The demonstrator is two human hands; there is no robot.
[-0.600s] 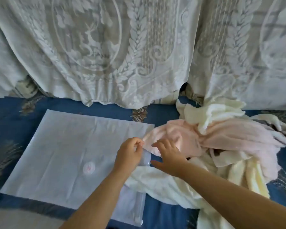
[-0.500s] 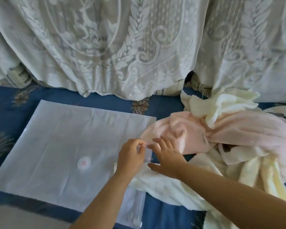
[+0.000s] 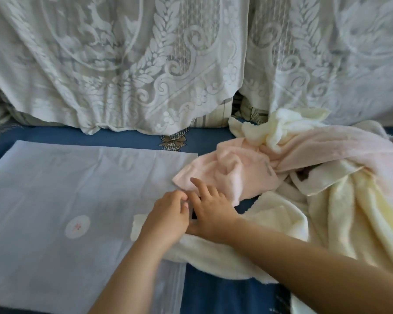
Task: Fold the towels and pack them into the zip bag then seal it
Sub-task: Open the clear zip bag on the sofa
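zip bag (image 3: 77, 200) flat, translucent white, empty

Both hands meet at the right edge of the flat white plastic zip bag (image 3: 77, 191): left hand (image 3: 166, 218) curled, pinching it, right hand (image 3: 210, 211) fingers spread. At two o'clock, a crumpled pink terry towel (image 3: 247, 168) lies among cream terry towels (image 3: 340, 220) on the blue patterned bed (image 3: 132, 137).
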